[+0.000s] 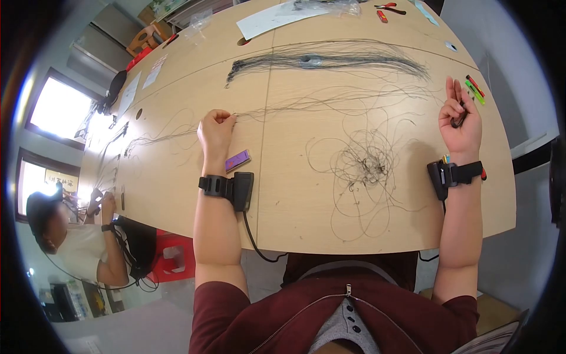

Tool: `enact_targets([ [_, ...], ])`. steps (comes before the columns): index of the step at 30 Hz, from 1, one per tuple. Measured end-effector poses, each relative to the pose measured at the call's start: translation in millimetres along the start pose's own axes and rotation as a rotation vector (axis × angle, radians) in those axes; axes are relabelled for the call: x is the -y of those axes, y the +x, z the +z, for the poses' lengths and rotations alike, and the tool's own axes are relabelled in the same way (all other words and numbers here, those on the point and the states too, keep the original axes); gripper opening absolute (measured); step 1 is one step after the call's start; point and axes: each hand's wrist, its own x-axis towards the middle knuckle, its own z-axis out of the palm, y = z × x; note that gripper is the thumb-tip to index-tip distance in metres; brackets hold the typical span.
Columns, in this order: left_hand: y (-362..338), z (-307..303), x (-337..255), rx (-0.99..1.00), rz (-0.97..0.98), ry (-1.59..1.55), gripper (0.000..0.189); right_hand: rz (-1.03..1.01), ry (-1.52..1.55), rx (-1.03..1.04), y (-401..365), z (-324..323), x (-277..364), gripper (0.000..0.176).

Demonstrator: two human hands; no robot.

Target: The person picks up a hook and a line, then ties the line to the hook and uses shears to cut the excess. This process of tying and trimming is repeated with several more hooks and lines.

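My left hand (216,134) is closed in a pinch on thin dark strands, thumb against fingertips. These loose strands (330,97) stretch across the tabletop between my two hands, and more trail off to the left. On the right, my right hand (461,127) is turned palm up, some fingers curled round a small dark object (458,121) whose kind I cannot make out; two other fingers point away from me. Between my forearms lies a tangled heap of strands (371,165). Farther back, a long dark bundle of strands (354,59) lies crosswise, with a clear piece over its middle.
A purple box (238,160) lies beside my left wrist. Red and green tools (475,91) lie past my right hand. Pliers (390,8) and a white sheet (277,20) are at the far edge. A co-worker (76,236) sits at the left with more strands.
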Motion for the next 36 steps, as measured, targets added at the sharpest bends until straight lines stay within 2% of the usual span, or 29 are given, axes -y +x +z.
enact_targets([
  [2, 1, 0, 4, -0.021, 0.040, 0.063, 0.015, -0.100, -0.078, -0.141, -2, 7, 2, 0.026],
  [5, -6, -4, -5, -0.052, 0.107, 0.173, 0.017, -0.096, -0.133, -0.250, -3, 15, 0, 0.030],
  [8, -2, -3, -4, -0.102, 0.191, 0.249, 0.017, -0.040, -0.275, -0.139, -9, 23, -7, 0.030],
  [10, -2, -1, -11, -0.171, 0.257, 0.216, 0.017, 0.027, -0.597, 0.025, -14, 26, -8, 0.028],
  [11, -8, 1, -24, -0.113, 0.276, 0.116, 0.016, 0.062, -0.854, 0.147, -19, 31, -7, 0.025],
  [13, -30, 0, -55, -0.002, 0.309, -0.075, 0.017, 0.181, -1.294, 0.205, -36, 51, -18, 0.025],
  [14, -43, 4, -65, 0.136, 0.363, -0.144, 0.018, 0.249, -1.510, 0.236, -43, 58, -24, 0.024],
  [17, -85, 8, -100, 0.533, 0.594, -0.173, 0.030, 0.024, -1.956, 0.578, -50, 43, -46, 0.026],
  [19, -102, 9, -114, 0.737, 0.784, -0.095, 0.040, 0.139, -1.912, 0.711, -57, 46, -55, 0.027],
  [22, -114, 13, -118, 0.922, 0.830, -0.067, 0.045, 0.310, -1.771, 0.839, -68, 52, -67, 0.026],
  [24, -117, 14, -115, 0.944, 0.819, -0.048, 0.042, 0.383, -1.668, 0.876, -73, 59, -68, 0.025],
  [25, -116, 15, -113, 0.934, 0.830, -0.038, 0.039, 0.232, -1.551, 0.839, -73, 51, -70, 0.023],
  [28, -116, 12, -109, 0.930, 0.807, 0.009, 0.028, 0.259, -1.667, 0.565, -69, 63, -56, 0.022],
  [29, -115, 10, -109, 0.933, 0.790, 0.028, 0.024, 0.192, -1.754, 0.554, -66, 62, -53, 0.021],
  [33, -119, 7, -111, 0.925, 0.752, 0.039, 0.016, 0.170, -1.871, 0.726, -63, 49, -51, 0.024],
  [36, -120, 4, -113, 0.901, 0.754, 0.032, 0.014, -0.008, -1.986, 0.907, -67, 38, -66, 0.025],
])
